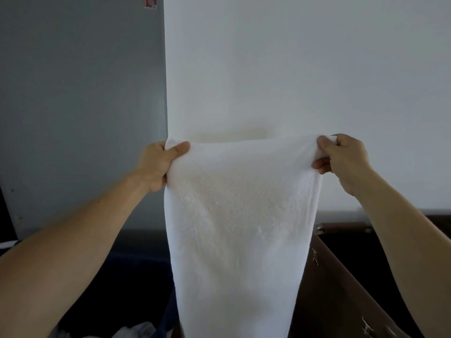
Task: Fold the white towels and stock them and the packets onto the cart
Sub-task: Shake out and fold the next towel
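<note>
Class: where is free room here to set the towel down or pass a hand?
Air above the towel, between left hand and right hand, is free. The dark hollow right of the brown cart wall looks bare. Crowded: crumpled cloth at lower left.

I can read no text from here. A small red-and-white sticker sits at the top of the grey panel, its print too blurred to read. Pale marks on the brown surface may be lettering, but I cannot tell.

White towel, grey door panel, white wall, brown cart frame, red sticker.
</note>
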